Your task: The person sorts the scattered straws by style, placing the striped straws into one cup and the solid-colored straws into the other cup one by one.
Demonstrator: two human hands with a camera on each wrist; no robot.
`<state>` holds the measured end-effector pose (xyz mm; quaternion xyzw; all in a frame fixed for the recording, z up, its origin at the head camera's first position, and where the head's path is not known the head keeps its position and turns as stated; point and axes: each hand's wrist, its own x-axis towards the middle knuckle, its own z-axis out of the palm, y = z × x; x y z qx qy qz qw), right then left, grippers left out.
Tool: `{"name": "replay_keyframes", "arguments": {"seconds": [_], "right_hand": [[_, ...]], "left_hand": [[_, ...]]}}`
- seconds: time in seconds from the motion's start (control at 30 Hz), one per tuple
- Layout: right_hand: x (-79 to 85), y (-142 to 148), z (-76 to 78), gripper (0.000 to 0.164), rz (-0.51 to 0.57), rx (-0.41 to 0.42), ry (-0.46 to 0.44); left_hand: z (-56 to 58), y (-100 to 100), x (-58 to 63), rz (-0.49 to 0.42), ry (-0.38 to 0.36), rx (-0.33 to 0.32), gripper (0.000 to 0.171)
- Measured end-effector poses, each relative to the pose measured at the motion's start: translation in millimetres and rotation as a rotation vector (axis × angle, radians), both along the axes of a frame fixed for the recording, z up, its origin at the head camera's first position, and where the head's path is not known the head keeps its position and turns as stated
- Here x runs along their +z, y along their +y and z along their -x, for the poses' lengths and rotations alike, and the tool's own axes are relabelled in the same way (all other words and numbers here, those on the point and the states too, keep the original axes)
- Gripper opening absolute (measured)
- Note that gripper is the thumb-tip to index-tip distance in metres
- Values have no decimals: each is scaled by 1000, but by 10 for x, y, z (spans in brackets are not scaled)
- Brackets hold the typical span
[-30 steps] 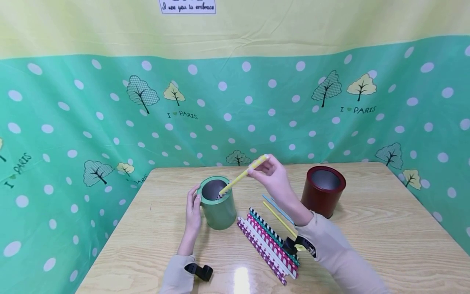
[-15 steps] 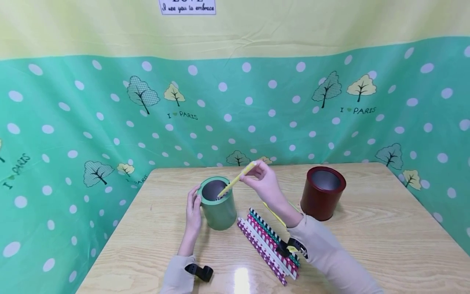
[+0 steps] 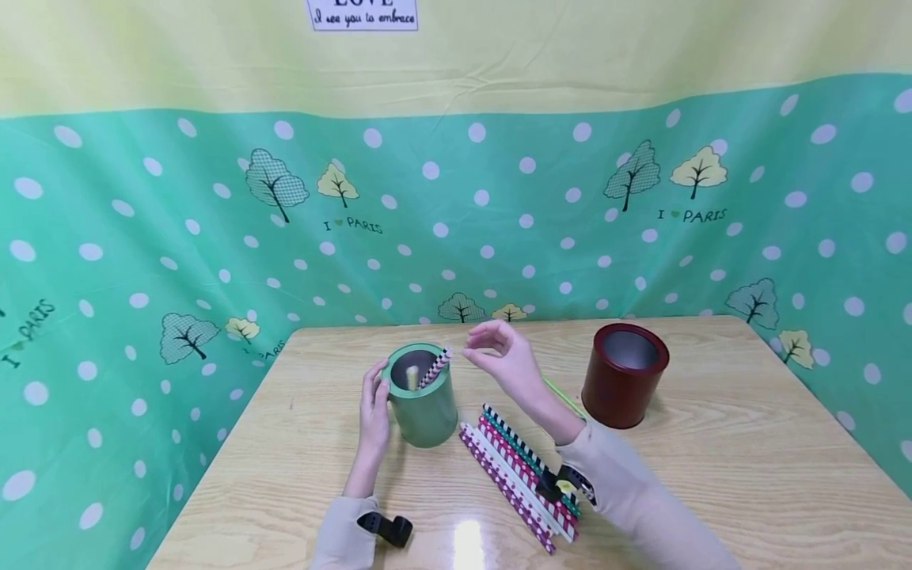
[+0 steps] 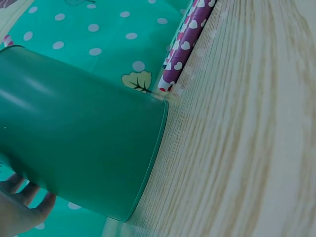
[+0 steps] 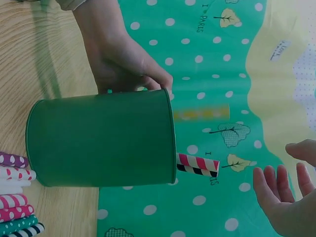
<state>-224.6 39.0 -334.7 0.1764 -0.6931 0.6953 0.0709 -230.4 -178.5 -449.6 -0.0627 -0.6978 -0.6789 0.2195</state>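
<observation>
My left hand (image 3: pixel 374 408) grips the side and rim of a green canister (image 3: pixel 427 416) that stands upright on the table. Inside it, a yellow paper straw (image 5: pixel 201 113) and two striped ones, a pink-and-white straw (image 5: pixel 192 160) and a black-and-white straw (image 5: pixel 196 170), stick up past the rim. To the right of the opening and a little above it, my right hand (image 3: pixel 509 364) holds nothing, its fingers loosely bent and the thumb apart from them. In the left wrist view, fingertips (image 4: pixel 47 202) of the left hand press on the canister wall.
Several patterned paper straws (image 3: pixel 516 479) lie side by side on the table (image 3: pixel 285 467), below the right forearm. A thin yellow-green straw (image 3: pixel 563 396) shows behind that arm. A dark red canister (image 3: pixel 623 392) stands at the right. A polka-dot cloth (image 3: pixel 399 261) hangs behind.
My right hand has moved left and let go of the yellow straw, which has dropped into the green canister. The left hand has stayed on the canister.
</observation>
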Motion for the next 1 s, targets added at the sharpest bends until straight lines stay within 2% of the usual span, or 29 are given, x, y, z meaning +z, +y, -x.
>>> {"name": "replay_keyframes", "arguments": {"seconds": [0.23,0.5,0.63,0.77,1.0], "right_hand": [[-108,138,-6,28,-58,26,-58],[-296,299,16,25,-202,76,-79],[-389,376,34,26,-280,108,-108],[-465,447,32,27,-349,140,-126],[-588,539,31,25,-446,184,-124]], "left_hand": [[-12,-4,27,-6,-25,-2,37],[-119,67,204,4,-48,3,35],[-139,86,238,5,-44,4,36],[-119,71,196,1,-22,-3,36],[-9,6,34,-17,6,-20,37]]}}
